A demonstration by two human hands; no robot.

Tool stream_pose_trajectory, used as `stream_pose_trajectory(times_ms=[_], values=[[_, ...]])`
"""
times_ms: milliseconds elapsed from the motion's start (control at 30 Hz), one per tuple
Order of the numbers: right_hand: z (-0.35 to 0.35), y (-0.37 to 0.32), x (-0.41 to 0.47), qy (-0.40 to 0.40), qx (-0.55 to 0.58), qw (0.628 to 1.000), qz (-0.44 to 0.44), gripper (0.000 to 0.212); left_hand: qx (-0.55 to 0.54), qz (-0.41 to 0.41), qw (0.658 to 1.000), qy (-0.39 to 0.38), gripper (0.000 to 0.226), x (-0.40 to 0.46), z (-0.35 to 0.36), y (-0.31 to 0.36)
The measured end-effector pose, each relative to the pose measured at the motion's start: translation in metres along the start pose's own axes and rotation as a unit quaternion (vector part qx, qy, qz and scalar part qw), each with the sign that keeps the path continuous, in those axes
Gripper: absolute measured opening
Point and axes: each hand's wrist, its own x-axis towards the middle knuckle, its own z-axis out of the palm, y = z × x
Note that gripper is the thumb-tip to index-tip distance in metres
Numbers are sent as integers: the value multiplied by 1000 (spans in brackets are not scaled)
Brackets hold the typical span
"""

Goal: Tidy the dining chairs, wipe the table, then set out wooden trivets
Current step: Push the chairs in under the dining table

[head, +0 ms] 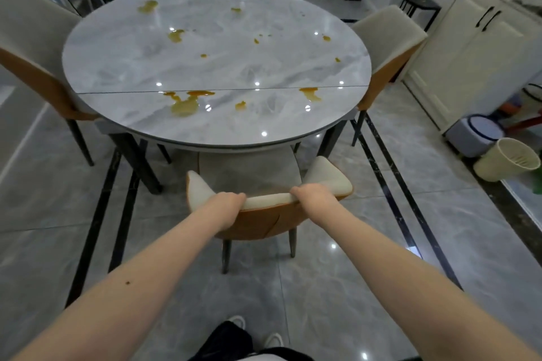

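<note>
- Both hands hold the top of the near chair (268, 202): left hand (230, 205) and right hand (312, 195), fingers curled over its back.
- That chair sits partly tucked under the round bench (217, 67).
- Yellow spills (186, 104) dot the bench, maybe juice.
- Other chairs (387, 47) stand around it.

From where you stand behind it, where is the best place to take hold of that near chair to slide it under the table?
Probably the top edge of the near chair backrest, taken from behind, one hand each side of centre. The rim curves towards the table, so fingers can hook over it, as the left hand and right hand do. Two spaced grips should keep it straight.
</note>
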Motion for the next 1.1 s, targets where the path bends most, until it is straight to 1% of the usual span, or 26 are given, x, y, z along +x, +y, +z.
stream_pose_trajectory(times_ms=[133,233,300,367,467,567,667,767,833,933,1000,1033,1100], values=[[2,0,1,-2,0,1000,3,34,-8,0,1000,-3,34,-2,-1,1],[1,1,1,-3,5,1000,1,36,-1,5,1000,-21,38,1,-6,1],[-1,4,0,-6,39,999,-2,39,-6,15,999,-29,43,4,-12,-1],[-4,9,-6,-8,96,995,-3,45,-21,32,999,-26,46,7,-22,0],[-10,19,-20,31,168,985,12,48,-24,73,997,-2,49,17,-36,10],[-10,34,-39,69,223,970,63,47,-10,125,992,17,52,29,-53,37],[-5,51,-61,114,250,955,109,46,-10,174,984,23,54,39,-65,67],[3,67,-88,123,264,942,169,48,3,224,974,26,54,47,-74,101],[12,77,-105,131,277,931,199,49,11,241,970,12,53,50,-77,125],[32,97,-137,142,286,915,247,49,36,288,957,-2,46,50,-78,173],[50,115,-166,158,297,895,292,48,46,332,942,-1,51,46,-74,214],[57,121,-175,162,297,890,305,48,50,341,939,-3,53,44,-72,226],[76,134,-207,166,311,868,350,47,70,378,923,-18,53,37,-63,268]])
